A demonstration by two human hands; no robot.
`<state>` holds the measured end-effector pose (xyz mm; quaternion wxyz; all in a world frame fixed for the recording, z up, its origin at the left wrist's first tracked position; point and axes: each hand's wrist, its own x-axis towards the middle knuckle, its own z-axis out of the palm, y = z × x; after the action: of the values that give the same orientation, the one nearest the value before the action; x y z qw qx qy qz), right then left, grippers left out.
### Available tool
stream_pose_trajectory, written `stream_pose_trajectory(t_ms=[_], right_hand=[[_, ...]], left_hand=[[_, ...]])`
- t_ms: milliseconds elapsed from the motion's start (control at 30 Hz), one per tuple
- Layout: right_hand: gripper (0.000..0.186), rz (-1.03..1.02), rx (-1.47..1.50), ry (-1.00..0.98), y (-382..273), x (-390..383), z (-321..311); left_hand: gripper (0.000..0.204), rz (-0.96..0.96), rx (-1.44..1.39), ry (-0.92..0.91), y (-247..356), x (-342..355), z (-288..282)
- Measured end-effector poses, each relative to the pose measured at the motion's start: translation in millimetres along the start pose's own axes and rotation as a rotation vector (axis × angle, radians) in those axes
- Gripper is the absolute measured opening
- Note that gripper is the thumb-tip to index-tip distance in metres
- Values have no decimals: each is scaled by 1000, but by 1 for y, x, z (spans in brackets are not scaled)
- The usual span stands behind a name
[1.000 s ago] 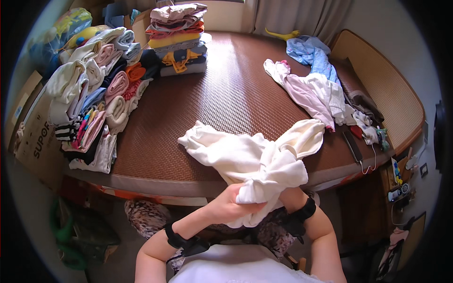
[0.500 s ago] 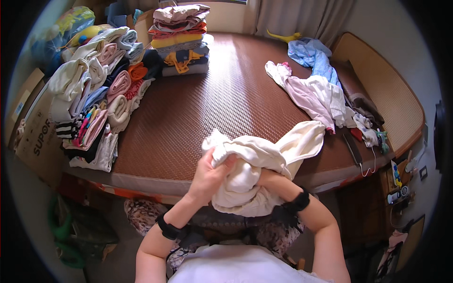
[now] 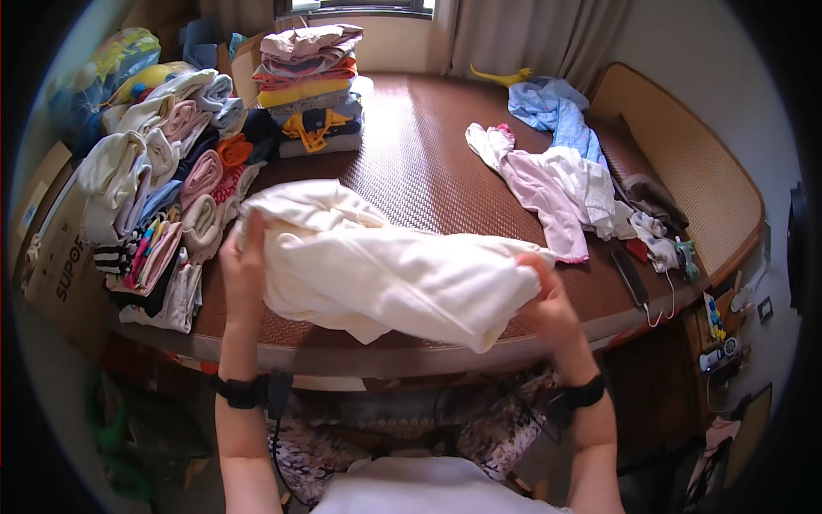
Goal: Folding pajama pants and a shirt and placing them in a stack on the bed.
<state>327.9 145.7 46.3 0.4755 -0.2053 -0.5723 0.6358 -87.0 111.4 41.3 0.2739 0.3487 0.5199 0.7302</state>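
A cream-coloured garment (image 3: 390,270) is stretched between my two hands above the near edge of the bed; its exact kind cannot be told. My left hand (image 3: 246,261) is closed on its left end, thumb up, slightly blurred by motion. At the other end, my right hand (image 3: 550,300) grips the cloth near a corner. The fabric hangs loosely folded over itself, with a lower flap drooping in the middle.
On the left of the brown woven mat (image 3: 411,171) lie piles of folded clothes (image 3: 201,171); a taller stack (image 3: 310,94) stands behind. Loose pink trousers (image 3: 539,193) and a blue garment (image 3: 556,111) lie at right. Beside them is a dark phone (image 3: 629,278) with a white cable.
My hands have moved apart, the left one up and leftward, the right one out of the cloth to its right end. The bunched garment is now spread wide between them.
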Motion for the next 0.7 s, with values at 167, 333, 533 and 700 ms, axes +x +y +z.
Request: stream_pose_trajectory(t_ms=[167,333,533,700], right_hand=[[44,184,-120,61,46,-11,25],[40,62,-181,113,39,-5,65],[50,-648,-1012,153,31,-4,67],[32,-144,-685,435,35,-6,38]], left_hand=[[48,691,862,122,-9,-49,14],[48,611,587,-537,47,-139,84],[22,683,692,-308,11,-120,76],[27,253,424,-560,33,-108,61]])
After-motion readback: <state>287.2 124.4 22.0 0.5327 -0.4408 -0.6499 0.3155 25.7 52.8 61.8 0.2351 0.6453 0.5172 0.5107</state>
